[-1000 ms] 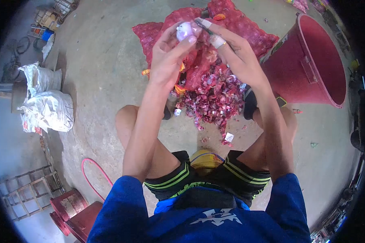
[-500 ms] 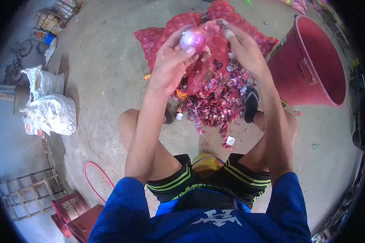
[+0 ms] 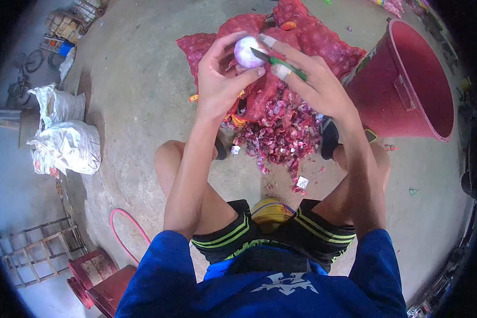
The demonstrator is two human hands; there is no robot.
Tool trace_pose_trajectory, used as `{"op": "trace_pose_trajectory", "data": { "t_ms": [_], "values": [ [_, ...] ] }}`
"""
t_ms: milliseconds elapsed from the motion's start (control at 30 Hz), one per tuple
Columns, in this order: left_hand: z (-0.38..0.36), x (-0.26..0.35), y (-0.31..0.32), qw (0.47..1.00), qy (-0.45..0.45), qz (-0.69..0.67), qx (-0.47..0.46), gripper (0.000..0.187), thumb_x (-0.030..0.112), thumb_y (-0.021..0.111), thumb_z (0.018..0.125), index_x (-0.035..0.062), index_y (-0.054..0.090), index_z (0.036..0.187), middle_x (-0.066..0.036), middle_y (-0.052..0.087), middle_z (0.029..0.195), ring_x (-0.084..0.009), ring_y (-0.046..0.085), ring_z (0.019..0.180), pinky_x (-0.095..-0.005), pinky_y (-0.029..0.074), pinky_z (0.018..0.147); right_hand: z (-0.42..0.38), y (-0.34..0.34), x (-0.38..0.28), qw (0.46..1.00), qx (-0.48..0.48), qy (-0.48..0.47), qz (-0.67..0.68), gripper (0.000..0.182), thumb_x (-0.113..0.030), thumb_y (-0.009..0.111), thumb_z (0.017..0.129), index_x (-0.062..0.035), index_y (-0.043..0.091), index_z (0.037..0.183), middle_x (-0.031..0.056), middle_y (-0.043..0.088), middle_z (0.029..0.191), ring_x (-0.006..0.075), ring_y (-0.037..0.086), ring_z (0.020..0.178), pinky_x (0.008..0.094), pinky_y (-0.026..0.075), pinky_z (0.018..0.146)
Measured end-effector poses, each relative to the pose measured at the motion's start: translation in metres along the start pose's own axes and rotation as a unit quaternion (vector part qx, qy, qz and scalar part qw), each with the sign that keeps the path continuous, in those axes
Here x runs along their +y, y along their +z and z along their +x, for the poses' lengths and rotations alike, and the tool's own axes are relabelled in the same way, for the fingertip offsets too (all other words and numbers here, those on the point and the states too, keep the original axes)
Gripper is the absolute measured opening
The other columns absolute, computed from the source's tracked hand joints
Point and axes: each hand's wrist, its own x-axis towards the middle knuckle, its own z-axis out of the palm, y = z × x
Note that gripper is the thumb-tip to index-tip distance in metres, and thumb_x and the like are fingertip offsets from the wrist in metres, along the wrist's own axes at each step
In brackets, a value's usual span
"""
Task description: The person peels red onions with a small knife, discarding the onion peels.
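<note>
A pale purple onion sits in my left hand, with the fingers and thumb wrapped round it. My right hand grips a small knife with a green handle, and its dark blade lies against the onion's right side. Tape or wrapping shows on fingers of my right hand. Beneath both hands are red mesh sacks of onions and a heap of red onion skins on the floor between my feet.
A large red tub stands at the right. White sacks are at the left. Red containers and a pink hose lie at the lower left. A yellow seat is under me.
The onion has turned from its purple side to a paler one. My right hand has moved down and left, bringing the knife against the onion, and its green handle now shows.
</note>
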Motion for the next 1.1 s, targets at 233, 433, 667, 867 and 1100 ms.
{"op": "trace_pose_trajectory", "data": {
  "t_ms": [233, 433, 667, 867, 1100],
  "values": [
    [0.001, -0.003, 0.000, 1.000, 0.016, 0.024, 0.002, 0.070, -0.009, 0.086, 0.081, 0.0002, 0.058, 0.144, -0.011, 0.068, 0.131, -0.0190, 0.069, 0.120, -0.0344, 0.061, 0.101, 0.000, 0.003, 0.009, 1.000, 0.006, -0.022, -0.011, 0.052, -0.023, 0.063, 0.107, -0.0159, 0.056, 0.158, 0.0198, 0.065, 0.077, 0.0313, 0.062, 0.060, 0.0423, 0.051, 0.064],
    [-0.001, 0.001, 0.000, 0.998, -0.006, 0.060, -0.003, 0.069, -0.008, 0.087, 0.081, -0.0004, 0.058, 0.143, -0.011, 0.066, 0.135, -0.0197, 0.067, 0.123, -0.0356, 0.060, 0.105, 0.002, -0.001, -0.001, 0.999, 0.000, 0.029, -0.039, 0.045, -0.022, 0.060, 0.110, -0.0134, 0.061, 0.153, 0.0187, 0.072, 0.086, 0.0304, 0.068, 0.069, 0.0403, 0.055, 0.072],
    [0.000, 0.000, -0.001, 0.996, -0.004, -0.089, 0.001, 0.071, -0.008, 0.084, 0.083, 0.0025, 0.052, 0.145, -0.010, 0.063, 0.136, -0.0218, 0.063, 0.128, -0.0382, 0.054, 0.113, 0.008, -0.001, 0.019, 0.986, 0.104, 0.115, 0.057, 0.042, -0.023, 0.059, 0.111, -0.0107, 0.063, 0.151, 0.0196, 0.078, 0.109, 0.0221, 0.075, 0.090, 0.0365, 0.058, 0.091],
    [-0.001, -0.001, -0.015, 0.974, -0.049, -0.221, -0.011, 0.064, -0.001, 0.073, 0.094, 0.0057, 0.046, 0.152, -0.009, 0.060, 0.143, -0.0205, 0.063, 0.129, -0.0409, 0.051, 0.111, 0.000, -0.008, 0.039, 0.972, 0.060, 0.226, -0.012, 0.043, -0.024, 0.059, 0.110, -0.0089, 0.063, 0.149, 0.0253, 0.075, 0.105, 0.0250, 0.078, 0.093, 0.0418, 0.057, 0.089],
    [0.000, 0.003, -0.018, 0.973, -0.073, -0.215, -0.047, 0.070, 0.006, 0.073, 0.098, 0.0069, 0.043, 0.162, -0.009, 0.064, 0.140, -0.0190, 0.063, 0.129, -0.0372, 0.050, 0.111, -0.001, -0.012, 0.045, 0.987, 0.090, 0.133, -0.014, 0.048, -0.025, 0.056, 0.111, -0.0064, 0.057, 0.155, 0.0118, 0.068, 0.080, 0.0112, 0.063, 0.072, 0.0327, 0.051, 0.067]
  ]
}}
